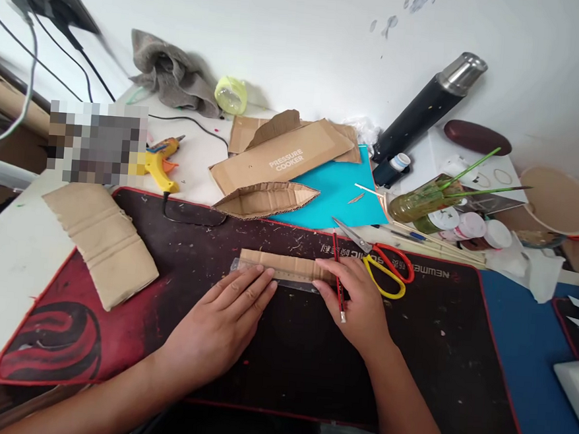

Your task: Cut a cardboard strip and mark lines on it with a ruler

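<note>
Both forearms reach over the near edge of the dark mat [407, 384], cut off by the bottom of the view. Left hand [228, 312] lies with its fingers straight and close together, gripping nothing, their tips down on a clear ruler [290, 276] along one cardboard strip [281, 263] at the middle of the mat, towards its far edge. Right hand [357, 301] has thumb and index parted at the strip's right end, which it hides; one red-and-black pencil [337, 253] crosses there, and whether it is gripped cannot be told. The ruler's markings are too faint to read. Just beyond the right hand are one pair of scissors [385, 263], with one red and one yellow handle loop. One folded cardboard piece [104, 244] overlaps the mat's far left corner. Across the far edge sits one boat-shaped cardboard form [265, 201], partly hiding a turquoise sheet [335, 194]; cardboard pieces [284, 154] overlap behind, too jumbled to count surely. One yellow glue gun [161, 165] lies left of them, beside a pixelated patch. Right stand one dark flask [421, 107] and three lidded pots [470, 227].
</note>
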A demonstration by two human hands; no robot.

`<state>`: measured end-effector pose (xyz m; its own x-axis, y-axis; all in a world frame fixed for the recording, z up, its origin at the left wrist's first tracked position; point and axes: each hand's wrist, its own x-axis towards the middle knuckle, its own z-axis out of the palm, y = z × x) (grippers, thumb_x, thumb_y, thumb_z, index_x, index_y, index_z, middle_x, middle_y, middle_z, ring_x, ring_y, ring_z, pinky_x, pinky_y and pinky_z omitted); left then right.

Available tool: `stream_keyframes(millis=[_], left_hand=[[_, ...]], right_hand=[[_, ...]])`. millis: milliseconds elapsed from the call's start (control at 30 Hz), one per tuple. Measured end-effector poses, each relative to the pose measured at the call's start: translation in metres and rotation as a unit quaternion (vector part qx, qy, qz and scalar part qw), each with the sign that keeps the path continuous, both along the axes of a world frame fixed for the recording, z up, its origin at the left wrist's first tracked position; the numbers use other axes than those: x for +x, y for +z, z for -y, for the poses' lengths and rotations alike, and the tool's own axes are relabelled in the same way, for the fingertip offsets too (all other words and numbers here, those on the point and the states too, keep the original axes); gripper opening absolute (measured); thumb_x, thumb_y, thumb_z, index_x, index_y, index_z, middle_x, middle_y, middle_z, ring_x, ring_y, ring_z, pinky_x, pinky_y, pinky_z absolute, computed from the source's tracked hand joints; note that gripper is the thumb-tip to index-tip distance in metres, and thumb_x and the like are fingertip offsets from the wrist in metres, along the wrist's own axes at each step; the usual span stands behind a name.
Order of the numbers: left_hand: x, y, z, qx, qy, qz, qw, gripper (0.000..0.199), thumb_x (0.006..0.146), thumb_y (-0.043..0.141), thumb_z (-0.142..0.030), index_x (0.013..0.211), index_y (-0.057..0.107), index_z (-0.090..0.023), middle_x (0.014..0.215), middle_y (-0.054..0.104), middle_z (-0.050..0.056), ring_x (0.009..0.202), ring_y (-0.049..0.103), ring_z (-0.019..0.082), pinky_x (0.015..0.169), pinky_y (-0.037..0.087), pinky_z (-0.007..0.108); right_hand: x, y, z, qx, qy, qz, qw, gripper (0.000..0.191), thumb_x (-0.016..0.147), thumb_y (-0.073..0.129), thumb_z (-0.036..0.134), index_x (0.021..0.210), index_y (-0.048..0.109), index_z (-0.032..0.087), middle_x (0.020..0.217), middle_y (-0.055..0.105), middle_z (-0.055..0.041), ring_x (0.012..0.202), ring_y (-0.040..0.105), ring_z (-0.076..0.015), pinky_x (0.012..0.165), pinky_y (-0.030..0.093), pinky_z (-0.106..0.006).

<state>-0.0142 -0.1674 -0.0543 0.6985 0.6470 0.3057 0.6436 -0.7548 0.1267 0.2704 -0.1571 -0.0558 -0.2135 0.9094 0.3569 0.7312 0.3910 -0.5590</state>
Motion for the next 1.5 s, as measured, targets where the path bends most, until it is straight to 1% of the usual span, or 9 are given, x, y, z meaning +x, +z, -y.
stream_keyframes(millis=[200,400,500,600,800,933,1067,1233,1500], left_hand=[[-0.0001,0.0021,0.0015,-0.008,0.008,-0.003,1.000,0.047,0.111,0.052,-0.023,0.155,0.061,-0.011,0.164,0.062,0.013,0.153,0.057,0.028,0.128,0.044,0.043],[-0.0042,0.0040,0.0044,0.007,0.048,0.013,0.999,0.065,0.105,0.064,-0.023,0.167,0.048,-0.012,0.158,0.067,0.015,0.145,0.065,0.033,0.120,0.053,0.048],[-0.0038,0.0030,0.0026,-0.001,0.024,0.009,1.000,0.054,0.105,0.062,-0.022,0.157,0.059,-0.009,0.158,0.067,0.015,0.145,0.064,0.033,0.121,0.052,0.047],[-0.0023,0.0023,0.0006,-0.009,0.005,-0.003,1.000,0.046,0.108,0.058,-0.022,0.152,0.065,-0.011,0.160,0.065,0.014,0.147,0.062,0.031,0.124,0.049,0.045],[0.0001,0.0023,-0.0004,-0.040,0.023,0.008,0.999,0.056,0.105,0.062,-0.023,0.161,0.058,-0.017,0.162,0.065,0.011,0.146,0.063,0.032,0.129,0.044,0.053],[-0.0001,0.0024,-0.0010,-0.028,0.019,0.004,0.999,0.052,0.106,0.060,-0.023,0.158,0.060,-0.013,0.163,0.063,0.012,0.149,0.061,0.031,0.130,0.044,0.050],[-0.0005,0.0023,-0.0016,-0.020,0.029,-0.004,0.999,0.054,0.107,0.059,-0.025,0.159,0.057,-0.011,0.163,0.062,0.014,0.150,0.061,0.032,0.129,0.046,0.051],[-0.0001,0.0026,-0.0012,-0.020,0.024,-0.007,0.999,0.053,0.107,0.060,-0.026,0.156,0.058,-0.006,0.163,0.062,0.015,0.151,0.059,0.033,0.131,0.043,0.052],[-0.0005,0.0051,-0.0008,-0.025,0.020,-0.004,0.999,0.050,0.108,0.058,-0.025,0.156,0.060,-0.011,0.162,0.064,0.010,0.149,0.061,0.030,0.132,0.042,0.049]], right_hand=[[0.0014,0.0019,-0.0004,-0.003,0.014,0.010,1.000,0.029,0.108,0.071,0.029,0.137,0.070,0.029,0.113,0.076,-0.0096,0.103,0.071,-0.0308,0.091,0.061,-0.048],[0.0022,0.0017,-0.0006,-0.013,0.012,0.007,1.000,0.032,0.107,0.072,0.031,0.139,0.070,0.031,0.112,0.075,-0.0088,0.101,0.072,-0.0308,0.090,0.061,-0.048],[0.0017,0.0021,-0.0008,-0.016,0.010,0.007,1.000,0.031,0.107,0.072,0.030,0.138,0.070,0.030,0.113,0.075,-0.0088,0.103,0.072,-0.0307,0.091,0.061,-0.048],[0.0013,0.0032,-0.0008,-0.020,0.009,0.009,1.000,0.030,0.107,0.072,0.029,0.137,0.070,0.030,0.113,0.076,-0.0088,0.103,0.072,-0.0308,0.091,0.061,-0.048],[0.0009,0.0048,-0.0007,-0.024,0.003,0.015,1.000,0.030,0.108,0.069,0.030,0.138,0.071,0.032,0.113,0.077,-0.0089,0.103,0.073,-0.0314,0.090,0.062,-0.049],[0.0006,0.0050,-0.0009,-0.025,0.001,0.016,1.000,0.029,0.109,0.068,0.031,0.137,0.071,0.032,0.113,0.077,-0.0087,0.102,0.073,-0.0313,0.090,0.062,-0.049],[0.0006,0.0049,-0.0010,-0.024,0.001,0.015,1.000,0.028,0.109,0.068,0.031,0.137,0.070,0.032,0.113,0.076,-0.0089,0.102,0.073,-0.0314,0.090,0.062,-0.049],[0.0011,0.0049,-0.0012,-0.021,0.002,0.011,1.000,0.029,0.108,0.070,0.028,0.137,0.071,0.031,0.113,0.076,-0.0087,0.102,0.072,-0.0306,0.090,0.062,-0.048],[0.0011,0.0056,-0.0016,-0.023,0.003,0.016,1.000,0.029,0.109,0.069,0.028,0.137,0.069,0.031,0.111,0.075,-0.0087,0.100,0.071,-0.0300,0.089,0.061,-0.047]])
